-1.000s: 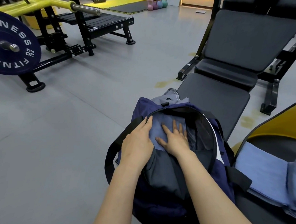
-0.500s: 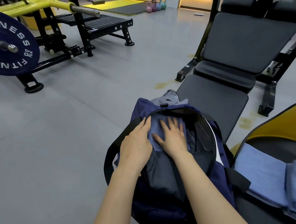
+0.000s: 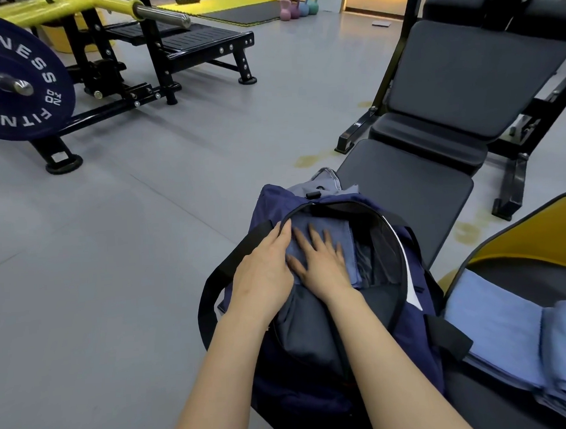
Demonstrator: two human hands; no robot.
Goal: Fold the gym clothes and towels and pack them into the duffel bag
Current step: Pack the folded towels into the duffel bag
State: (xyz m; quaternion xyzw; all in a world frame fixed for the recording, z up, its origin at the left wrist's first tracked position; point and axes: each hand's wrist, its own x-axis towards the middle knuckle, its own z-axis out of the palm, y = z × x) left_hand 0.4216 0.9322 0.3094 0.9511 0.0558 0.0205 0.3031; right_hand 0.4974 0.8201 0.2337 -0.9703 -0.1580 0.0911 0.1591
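Hands (image 3: pixel 323 264) press folded blue towel (image 3: pixel 328 231) flat inside navy duffel bag (image 3: pixel 422 325).

Towel (image 3: pixel 322 237) in duffel bag (image 3: pixel 422 325)

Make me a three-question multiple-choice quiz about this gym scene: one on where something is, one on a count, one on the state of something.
1. Where does the right hand rest?
A. on the blue towel in the bag
B. on the floor
C. on the weight plate

2. How many kettlebells stand by the far mats?
A. one
B. four
C. seven

3. What state is the bag in?
A. zipped shut
B. open
C. upside down

Answers: 1 A, its fingers lie flat on the towel. 2 B, four stand in a row. 3 B, the folded clothes inside show through the opening.
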